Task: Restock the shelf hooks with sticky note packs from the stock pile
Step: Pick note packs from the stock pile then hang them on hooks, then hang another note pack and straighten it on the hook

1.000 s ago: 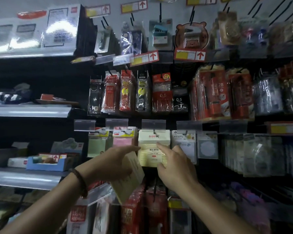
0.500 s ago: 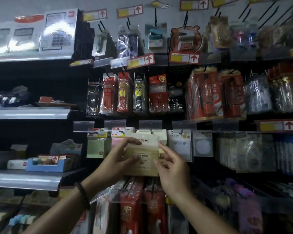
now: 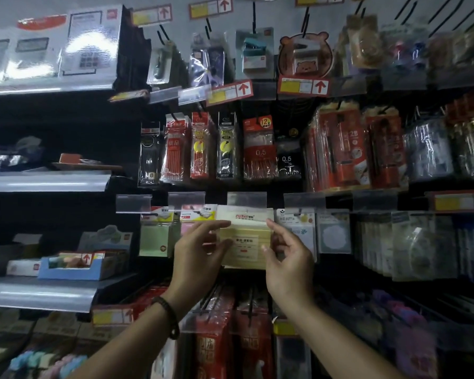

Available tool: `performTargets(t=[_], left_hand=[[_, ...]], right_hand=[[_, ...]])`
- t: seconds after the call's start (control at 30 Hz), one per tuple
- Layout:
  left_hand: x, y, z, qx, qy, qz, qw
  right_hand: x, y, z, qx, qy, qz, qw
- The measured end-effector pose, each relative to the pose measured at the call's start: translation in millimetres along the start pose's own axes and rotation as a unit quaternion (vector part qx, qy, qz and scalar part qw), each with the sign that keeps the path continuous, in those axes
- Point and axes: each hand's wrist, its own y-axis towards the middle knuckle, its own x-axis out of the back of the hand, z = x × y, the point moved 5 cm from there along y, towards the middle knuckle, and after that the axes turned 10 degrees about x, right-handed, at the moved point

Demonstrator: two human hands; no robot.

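Observation:
A pale yellow sticky note pack (image 3: 245, 236) is held up at the middle hook of the third row, its header just under a clear price tag holder (image 3: 246, 198). My left hand (image 3: 200, 250) pinches the pack's left edge between thumb and fingers. My right hand (image 3: 286, 251) holds its right edge, index fingertip at the header's upper right corner. The hook itself is hidden behind the pack. Green sticky notes (image 3: 155, 239) and pink sticky notes (image 3: 192, 222) hang on the hooks to the left, white note packs (image 3: 296, 225) to the right.
Pen and refill packs (image 3: 255, 149) hang in the row above, red packs (image 3: 216, 337) in the row below my wrists. Shelves (image 3: 44, 183) stick out at the left, one bearing a blue display box (image 3: 74, 265). More clear packs fill the hooks at right.
My left hand has lifted the yellow pack from below up against the hook, and my right hand has shifted to the pack's right edge. The camera has come closer.

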Motion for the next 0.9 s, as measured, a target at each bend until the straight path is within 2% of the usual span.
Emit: performTargets(t=[0.23,0.37,0.47,0.53,0.63,0.73,0.9], left_hand=[[-8.0,13.1,-4.5,0.007,0.053,0.016,0.998],[-13.1,18.8,2.6,0.021,0.122,0.048,0.991],[-16.9,20.4,7.1,0.046,0.129,0.083,0.987],[-18.5,23.0,7.7,0.055,0.137,0.097,0.984],[-21.6,25.9,7.3,0.061,0.174,0.105,0.977],[-24.9,23.0,4.6,0.056,0.233,0.119,0.963],[-16.7,0.7,-2.1,0.059,0.266,0.127,0.954]], right_hand=[[3.9,18.0,-0.3,0.023,-0.097,0.019,0.995],[3.2,23.8,-3.5,0.025,-0.164,0.051,0.985],[1.5,27.8,-6.5,0.018,-0.2,0.081,0.976],[1.6,30.8,-4.9,0.022,-0.241,0.108,0.964],[1.3,31.6,0.1,0.018,-0.337,0.171,0.926],[0.5,25.6,1.3,-0.01,-0.378,0.214,0.901],[7.8,4.1,10.1,-0.005,-0.372,0.229,0.899]])
